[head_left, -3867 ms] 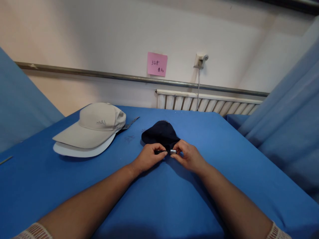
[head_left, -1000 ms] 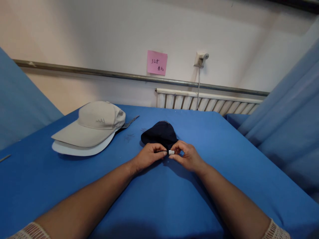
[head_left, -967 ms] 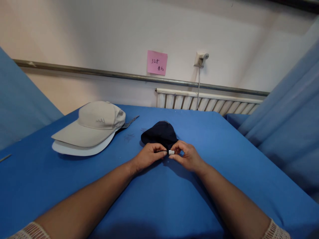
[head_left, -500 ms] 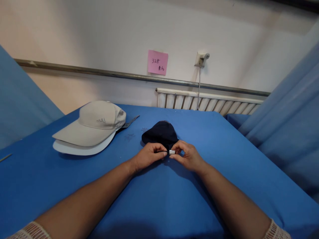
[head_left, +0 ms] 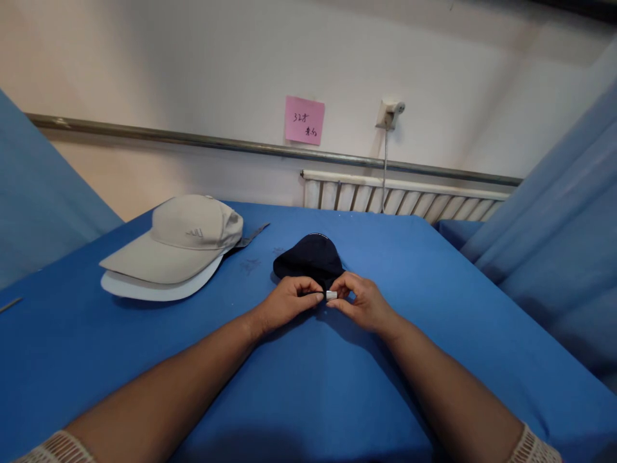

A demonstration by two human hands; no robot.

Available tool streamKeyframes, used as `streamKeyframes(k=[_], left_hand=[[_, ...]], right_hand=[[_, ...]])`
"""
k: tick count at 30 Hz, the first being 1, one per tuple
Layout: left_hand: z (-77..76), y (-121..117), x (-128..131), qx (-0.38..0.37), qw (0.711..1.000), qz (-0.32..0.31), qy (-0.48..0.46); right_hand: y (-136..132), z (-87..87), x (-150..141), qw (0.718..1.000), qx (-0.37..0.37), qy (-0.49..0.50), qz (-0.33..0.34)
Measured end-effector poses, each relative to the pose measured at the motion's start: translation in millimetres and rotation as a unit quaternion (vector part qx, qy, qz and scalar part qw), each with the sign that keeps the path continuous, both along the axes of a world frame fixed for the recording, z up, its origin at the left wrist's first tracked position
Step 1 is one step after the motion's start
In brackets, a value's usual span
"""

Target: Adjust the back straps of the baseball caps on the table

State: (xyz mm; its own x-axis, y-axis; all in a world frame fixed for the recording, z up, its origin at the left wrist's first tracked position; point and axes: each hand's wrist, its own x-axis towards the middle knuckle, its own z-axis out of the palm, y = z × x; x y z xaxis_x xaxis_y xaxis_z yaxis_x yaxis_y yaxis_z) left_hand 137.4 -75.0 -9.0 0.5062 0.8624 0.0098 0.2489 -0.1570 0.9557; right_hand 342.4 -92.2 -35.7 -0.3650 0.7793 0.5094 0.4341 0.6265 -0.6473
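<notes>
A dark navy cap (head_left: pixel 311 257) lies on the blue-covered table, its crown toward the wall. At its near edge my left hand (head_left: pixel 292 301) is closed, thumb and forefinger pinching a thin dark strap of the cap. My right hand (head_left: pixel 361 299) is closed in a pinch on a small white piece (head_left: pixel 331 295), perhaps a tag or buckle, at the same strap. The fingertips of both hands almost meet. Farther left, a beige cap (head_left: pixel 180 238) is stacked over a pale cap (head_left: pixel 149 287), of which mostly the brim shows. A dark strap (head_left: pixel 254 235) sticks out behind them.
The blue cloth (head_left: pixel 308 386) covers the table up to the wall. Behind it are a metal rail (head_left: pixel 216 142), a radiator (head_left: pixel 357 196), a socket with a plug (head_left: pixel 389 116) and a pink note (head_left: pixel 304 120). Blue curtains (head_left: pixel 554 212) hang at both sides. A thin stick (head_left: pixel 10 305) lies far left.
Both hands keep the same pinch at the cap's strap. The whole view has shifted very slightly; the caps stay where they were.
</notes>
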Motion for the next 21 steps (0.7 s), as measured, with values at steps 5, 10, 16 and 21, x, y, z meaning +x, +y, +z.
streamKeyframes(k=[5, 10, 16, 21], left_hand=[[-1.6, -0.5, 0.7, 0.013, 1.000, 0.005, -0.001], [-4.5, 0.0, 0.3, 0.055, 0.998, 0.013, 0.020], [0.5, -3.0, -1.4, 0.102, 0.993, 0.010, 0.054], [0.0, -2.7, -0.6, 0.075, 0.997, 0.007, 0.010]], right_hand=[[0.3, 0.1, -0.2, 1.000, 0.008, -0.007, -0.001], [-0.9, 0.9, -1.0, 1.000, 0.016, -0.002, 0.002], [-0.5, 0.2, -0.7, 1.000, 0.014, 0.005, -0.012], [0.5, -1.1, -0.4, 0.999, -0.002, 0.023, -0.030]])
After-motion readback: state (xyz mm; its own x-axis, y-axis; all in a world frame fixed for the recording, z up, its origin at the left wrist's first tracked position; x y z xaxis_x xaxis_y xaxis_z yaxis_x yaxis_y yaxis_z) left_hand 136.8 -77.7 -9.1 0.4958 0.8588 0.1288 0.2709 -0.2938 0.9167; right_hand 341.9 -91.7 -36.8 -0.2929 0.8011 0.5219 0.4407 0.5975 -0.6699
